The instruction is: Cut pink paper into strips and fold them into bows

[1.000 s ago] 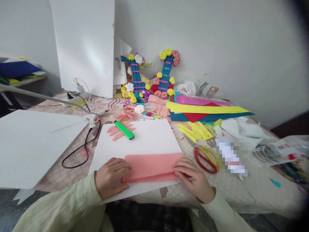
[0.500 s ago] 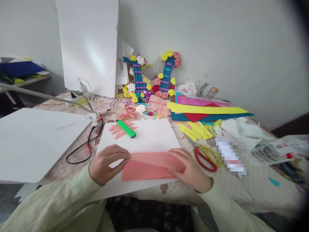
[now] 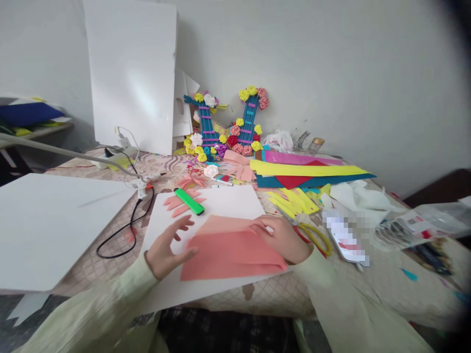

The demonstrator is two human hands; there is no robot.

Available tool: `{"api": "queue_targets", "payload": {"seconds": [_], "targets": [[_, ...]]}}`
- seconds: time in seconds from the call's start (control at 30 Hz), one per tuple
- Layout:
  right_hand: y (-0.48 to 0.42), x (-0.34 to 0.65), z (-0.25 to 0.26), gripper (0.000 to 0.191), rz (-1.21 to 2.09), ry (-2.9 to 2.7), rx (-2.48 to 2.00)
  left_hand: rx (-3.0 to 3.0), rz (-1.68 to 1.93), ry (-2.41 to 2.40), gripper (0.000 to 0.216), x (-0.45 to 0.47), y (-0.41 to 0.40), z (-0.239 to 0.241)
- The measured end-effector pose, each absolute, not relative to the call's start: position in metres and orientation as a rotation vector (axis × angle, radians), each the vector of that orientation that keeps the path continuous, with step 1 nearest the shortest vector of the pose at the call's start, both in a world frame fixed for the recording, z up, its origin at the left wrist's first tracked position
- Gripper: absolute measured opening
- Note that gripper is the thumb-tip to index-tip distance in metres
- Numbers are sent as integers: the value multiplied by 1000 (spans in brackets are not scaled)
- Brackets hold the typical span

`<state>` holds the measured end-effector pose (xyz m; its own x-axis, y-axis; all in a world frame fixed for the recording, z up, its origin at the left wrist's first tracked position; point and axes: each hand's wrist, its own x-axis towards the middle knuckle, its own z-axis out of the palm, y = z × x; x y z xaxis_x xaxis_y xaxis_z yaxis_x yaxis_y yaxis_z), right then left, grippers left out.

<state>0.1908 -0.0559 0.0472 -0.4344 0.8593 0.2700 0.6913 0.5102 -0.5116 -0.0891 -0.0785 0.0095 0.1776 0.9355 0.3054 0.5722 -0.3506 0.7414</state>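
The right hand [image 3: 285, 239] partly hides the scissors [image 3: 301, 234]; pixelation obscures a phone [image 3: 346, 239]; the frame's left edge crops a flat white board [image 3: 55, 228].

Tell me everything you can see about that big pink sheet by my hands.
The pink sheet looks like thin, matte paper, paler across the top and deeper pink below, with folded layers at its lower right. It is over the white board. The right hand grips its upper right part; the open left hand has its thumb over the left edge, contact unclear.
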Motion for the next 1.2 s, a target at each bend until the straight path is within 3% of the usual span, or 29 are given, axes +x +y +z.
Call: {"api": "queue_targets", "payload": {"seconds": [0.13,0.4,0.57,0.67,0.8,1.03,1.2], "targets": [[-55,192,44,13,477,-2219,-1246,1842,789,1361,26,-81,-74,-9],[-87,208,10,40,246,-2127,-1474,1501,882,1246,37,-83,-68,14],[-111,213,-16,32,63,-1865,-1587,1330,980,1096,33,-86,-75,43],[-110,215,-18,25,191,-1749,-1564,1353,1005,1000,25,-85,-81,64],[-101,215,-3,19,472,-1569,-1495,1384,1068,991,20,-85,-85,90],[-92,208,48,20,577,-1401,-1363,1491,1285,1037,23,-88,-88,140],[-102,201,83,22,609,-1413,-1314,1640,1731,1335,24,-74,-88,184]]}}
